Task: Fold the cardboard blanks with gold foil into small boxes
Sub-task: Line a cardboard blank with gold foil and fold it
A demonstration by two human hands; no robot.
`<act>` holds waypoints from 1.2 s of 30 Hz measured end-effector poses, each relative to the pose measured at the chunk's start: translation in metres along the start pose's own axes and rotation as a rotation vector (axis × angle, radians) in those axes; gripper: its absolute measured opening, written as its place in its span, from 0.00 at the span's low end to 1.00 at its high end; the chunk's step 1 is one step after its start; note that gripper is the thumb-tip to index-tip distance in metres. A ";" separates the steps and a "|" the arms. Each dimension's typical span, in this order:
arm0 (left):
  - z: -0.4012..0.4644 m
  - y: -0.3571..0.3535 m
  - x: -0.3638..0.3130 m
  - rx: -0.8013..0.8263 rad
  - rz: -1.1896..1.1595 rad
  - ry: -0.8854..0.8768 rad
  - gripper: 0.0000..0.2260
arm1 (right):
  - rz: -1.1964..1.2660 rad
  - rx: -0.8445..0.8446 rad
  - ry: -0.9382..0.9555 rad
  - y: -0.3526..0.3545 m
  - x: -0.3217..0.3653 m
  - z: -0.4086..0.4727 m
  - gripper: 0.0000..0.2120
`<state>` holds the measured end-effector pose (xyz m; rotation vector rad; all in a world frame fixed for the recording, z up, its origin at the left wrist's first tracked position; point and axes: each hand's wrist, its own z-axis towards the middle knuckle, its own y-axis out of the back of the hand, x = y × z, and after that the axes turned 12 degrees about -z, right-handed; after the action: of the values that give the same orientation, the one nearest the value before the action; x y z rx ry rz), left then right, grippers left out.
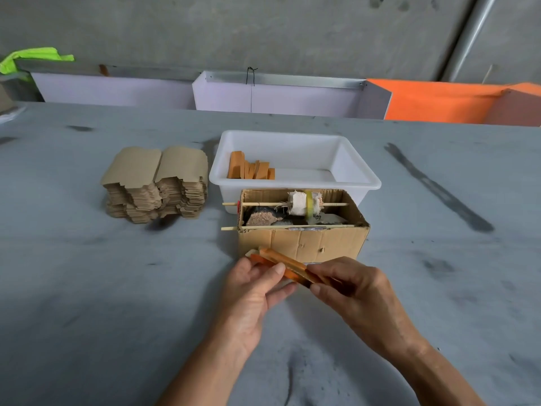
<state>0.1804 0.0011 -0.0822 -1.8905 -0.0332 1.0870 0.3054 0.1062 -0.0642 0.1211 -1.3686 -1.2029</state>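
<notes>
Closest to the person, two hands hold one gold blank [288, 266] low over the gray table [117, 288], just in front of a brown cardboard box [301, 241]. The left hand [251, 291] pinches the left end, with the thumb on top and the other fingers curled under. The right hand [354, 288] grips the right end, fingers bent around it. The blank looks partly folded and tilts down to the right.

To do this step well, I think both hands should keep a firm pinch near the fold lines and push the sides up evenly, so the card bends on the creases and not in the middle. A hard squeeze could dent the shiny side. The flaps probably need to tuck in one at a time.

Behind the hands, the cardboard box is open on top. Two thin sticks [285, 204] lie across it, and a roll of white cloth [300, 203] sits on one stick. Stones lie inside.

Just past the box is a white tub [295, 183]. A few finished gold boxes [248, 168] stand in its left part.

To the left, well apart from the hands, sits a tall pile of flat blanks [155, 186], brown side up, waiting to be folded.
</notes>
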 end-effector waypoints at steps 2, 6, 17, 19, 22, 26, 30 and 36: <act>-0.002 0.001 -0.001 -0.049 0.071 -0.116 0.14 | -0.003 -0.032 0.029 0.001 -0.001 0.000 0.10; -0.004 0.005 -0.007 -0.113 0.205 -0.341 0.21 | -0.051 -0.059 0.097 0.004 0.000 -0.001 0.11; -0.001 0.012 -0.016 -0.092 0.227 -0.189 0.04 | -0.079 -0.044 0.134 0.005 0.002 0.001 0.12; -0.001 0.012 -0.016 -0.067 0.123 -0.150 0.03 | -0.045 -0.104 0.091 0.003 0.002 0.001 0.13; 0.000 0.009 -0.015 -0.105 -0.021 -0.120 0.04 | 0.239 -0.225 -0.102 -0.004 0.004 0.001 0.16; -0.001 0.007 -0.014 -0.181 -0.106 -0.092 0.06 | 0.613 -0.330 -0.263 -0.013 0.006 0.002 0.21; 0.000 0.002 -0.014 -0.206 -0.150 -0.084 0.10 | 0.819 -0.385 -0.364 -0.016 0.010 -0.001 0.23; -0.003 -0.005 -0.010 -0.215 -0.141 -0.098 0.12 | 1.022 -0.343 -0.426 -0.016 0.011 -0.001 0.23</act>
<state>0.1787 -0.0018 -0.0713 -1.9890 -0.3464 1.1133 0.2946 0.0907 -0.0682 -1.0134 -1.2711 -0.5617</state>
